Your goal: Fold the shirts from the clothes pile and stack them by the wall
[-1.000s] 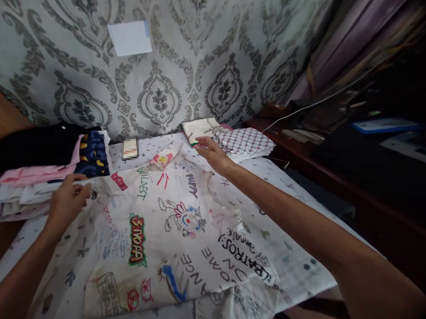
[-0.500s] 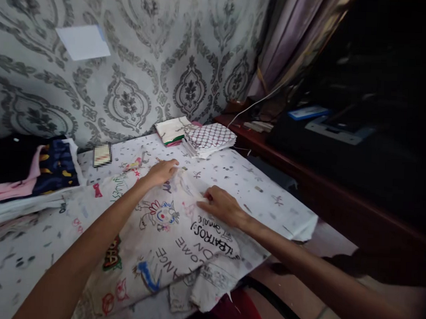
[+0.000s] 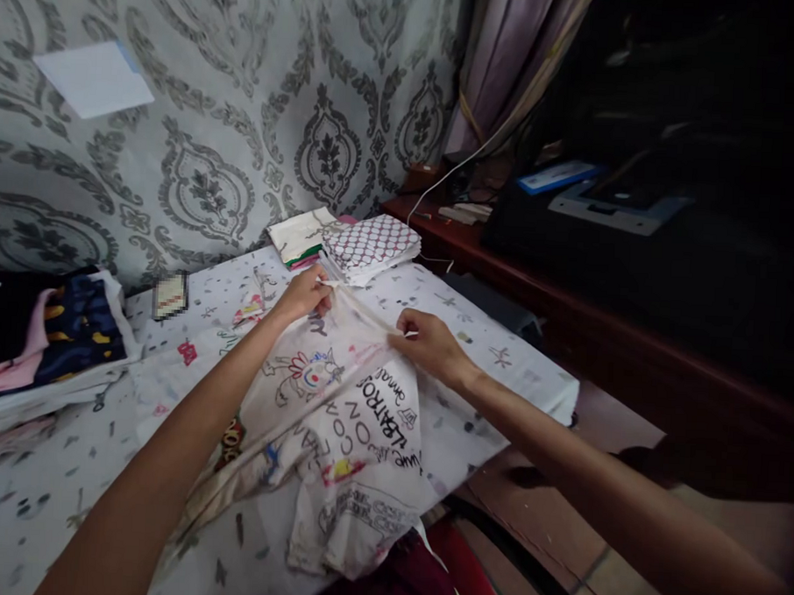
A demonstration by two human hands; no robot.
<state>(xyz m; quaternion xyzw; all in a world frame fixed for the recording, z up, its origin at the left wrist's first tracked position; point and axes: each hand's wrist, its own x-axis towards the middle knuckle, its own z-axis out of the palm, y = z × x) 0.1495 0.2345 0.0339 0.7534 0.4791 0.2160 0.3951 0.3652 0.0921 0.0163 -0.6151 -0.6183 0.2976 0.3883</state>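
Note:
A thin white cloth (image 3: 313, 408) covered with coloured drawings and handwriting hangs in folds from both hands over the table. My left hand (image 3: 308, 294) pinches its upper edge near the middle of the view. To the right, my right hand (image 3: 431, 341) grips the same edge between thumb and fingers. The edge is stretched between the two hands. The lower part of the cloth lies bunched at the table's front edge.
Folded cloths (image 3: 373, 244) lie at the table's back. Dark and pink clothes (image 3: 80, 319) are stacked at the left, near a small pixelated object (image 3: 172, 295). A dark red wooden shelf (image 3: 535, 290) stands at the right, with a white cable (image 3: 442, 178).
Both hands have lifted the cloth's edge, and its lower part has gathered into folds. The right hand has closed on the edge. The view has shifted slightly right.

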